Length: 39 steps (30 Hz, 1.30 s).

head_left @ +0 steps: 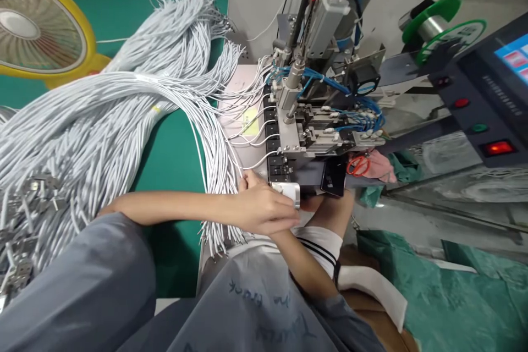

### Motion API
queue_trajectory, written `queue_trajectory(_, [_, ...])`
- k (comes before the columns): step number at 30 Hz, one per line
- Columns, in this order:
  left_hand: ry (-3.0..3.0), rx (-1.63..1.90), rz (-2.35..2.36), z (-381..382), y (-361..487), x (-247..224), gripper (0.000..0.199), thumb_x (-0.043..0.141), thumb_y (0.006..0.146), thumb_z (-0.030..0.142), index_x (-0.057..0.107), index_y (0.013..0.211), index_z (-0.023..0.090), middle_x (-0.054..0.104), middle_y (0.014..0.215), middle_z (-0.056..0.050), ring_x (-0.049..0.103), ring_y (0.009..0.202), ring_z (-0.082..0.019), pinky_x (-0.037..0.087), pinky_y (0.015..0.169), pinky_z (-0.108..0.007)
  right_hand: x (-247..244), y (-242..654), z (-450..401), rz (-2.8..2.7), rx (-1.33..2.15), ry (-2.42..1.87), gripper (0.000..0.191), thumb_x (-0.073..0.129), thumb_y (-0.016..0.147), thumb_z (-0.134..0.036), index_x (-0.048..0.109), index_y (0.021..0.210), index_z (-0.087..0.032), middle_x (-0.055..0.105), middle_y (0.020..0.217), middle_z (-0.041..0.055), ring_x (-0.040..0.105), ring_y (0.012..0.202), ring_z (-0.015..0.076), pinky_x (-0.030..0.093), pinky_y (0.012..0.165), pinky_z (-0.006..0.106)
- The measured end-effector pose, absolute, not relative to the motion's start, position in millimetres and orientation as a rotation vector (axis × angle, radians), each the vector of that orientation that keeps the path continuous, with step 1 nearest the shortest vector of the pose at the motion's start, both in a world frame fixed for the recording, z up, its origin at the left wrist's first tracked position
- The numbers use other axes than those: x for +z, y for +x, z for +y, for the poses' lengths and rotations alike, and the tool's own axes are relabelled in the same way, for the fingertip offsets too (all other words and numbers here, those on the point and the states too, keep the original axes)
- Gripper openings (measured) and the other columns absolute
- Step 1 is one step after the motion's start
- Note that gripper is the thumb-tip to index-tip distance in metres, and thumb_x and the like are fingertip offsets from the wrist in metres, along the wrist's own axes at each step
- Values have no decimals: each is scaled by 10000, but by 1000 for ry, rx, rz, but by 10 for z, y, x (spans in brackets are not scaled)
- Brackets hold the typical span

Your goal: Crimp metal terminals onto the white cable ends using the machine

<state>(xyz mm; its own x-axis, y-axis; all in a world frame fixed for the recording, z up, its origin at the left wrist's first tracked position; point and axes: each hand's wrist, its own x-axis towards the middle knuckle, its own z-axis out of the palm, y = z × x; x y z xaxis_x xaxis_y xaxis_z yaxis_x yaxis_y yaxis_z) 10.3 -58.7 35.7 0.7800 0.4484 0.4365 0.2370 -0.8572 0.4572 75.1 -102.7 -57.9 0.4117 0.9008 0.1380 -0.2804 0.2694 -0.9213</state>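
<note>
Many white cables (218, 159) crowd the overlapping hands (262, 209) beside the machine (291, 132); their grip I cannot tell.

Wires (94, 115) lie across the surface (173, 148) and over its right edge. The fan (18, 25) is by its far left corner. Right of the surface is the machine (289, 93), with the phone (334, 176) near its front.
</note>
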Motion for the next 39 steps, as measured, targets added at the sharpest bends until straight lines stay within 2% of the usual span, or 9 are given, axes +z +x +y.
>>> queue_trajectory(3, [2546, 826, 542, -524, 90, 360, 289, 395, 927, 233, 655, 886, 113, 607, 707, -62, 550, 682, -137, 446, 650, -252, -435, 905, -953, -1279, 741, -1283, 546, 72, 909, -484, 479, 620, -261, 212, 564, -5, 450, 543, 203, 395, 561, 362])
queue_trajectory(7, [2481, 787, 757, -369, 46, 369, 331, 361, 947, 280, 623, 1039, 100, 626, 965, -116, 572, 903, -178, 476, 818, -309, -141, 1261, -691, -1760, 859, -1391, 190, 459, 824, -289, 592, 709, -215, 516, 614, 35, 544, 640, 184, 418, 592, 313])
queue_trajectory(10, [2410, 639, 921, -255, -1, 357, 400, 309, 965, 325, 545, 1189, 93, 604, 1100, -128, 581, 993, -203, 486, 840, -342, 75, 1479, -545, -1938, 891, -1413, 149, 481, 784, -189, 607, 706, -182, 626, 681, 54, 561, 650, 175, 402, 604, 284])
queue_trajectory(14, [2369, 521, 992, -156, -34, 314, 407, 319, 963, 370, 552, 1182, 118, 636, 1035, -99, 621, 894, -193, 500, 742, -315, 218, 1673, -486, -1970, 992, -1441, 224, 439, 850, -231, 606, 714, -169, 600, 602, 11, 503, 552, 125, 363, 552, 248])
queue_trajectory(19, [2394, 616, 885, -116, -29, 262, 310, 384, 950, 275, 585, 1135, 130, 642, 872, -67, 603, 734, -142, 461, 621, -245, 137, 1744, -445, -1341, 1191, -1317, 106, 641, 721, -246, 593, 776, -169, 624, 711, 7, 579, 643, 120, 460, 610, 228])
queue_trajectory(24, [2360, 749, 822, -121, -28, 270, 255, 396, 924, 179, 621, 1031, 122, 635, 833, -62, 586, 735, -135, 467, 658, -252, 70, 1622, -435, -1049, 1174, -1224, 159, 684, 692, -269, 622, 805, -174, 629, 698, 2, 575, 592, 106, 500, 605, 247])
queue_trajectory(29, [2313, 923, 766, -100, -34, 274, 236, 414, 918, 184, 637, 944, 113, 556, 770, -54, 538, 707, -126, 462, 644, -251, 64, 1563, -484, -1096, 1033, -1179, 283, 656, 727, -264, 616, 1001, -207, 655, 765, 8, 618, 671, 129, 531, 665, 272])
queue_trajectory(35, [2333, 959, 706, -99, -43, 257, 239, 392, 904, 140, 629, 937, 124, 539, 728, -42, 517, 680, -119, 451, 603, -236, 1, 1616, -462, -1169, 1023, -1166, 178, 654, 733, -279, 648, 895, -206, 652, 757, 18, 627, 684, 145, 527, 655, 282])
queue_trajectory(39, [2339, 953, 729, -117, -41, 278, 246, 381, 908, 146, 622, 947, 122, 536, 689, -32, 513, 651, -113, 444, 582, -226, 17, 1604, -445, -1244, 922, -1194, 120, 616, 765, -297, 644, 725, -187, 625, 751, 36, 601, 692, 151, 494, 619, 276])
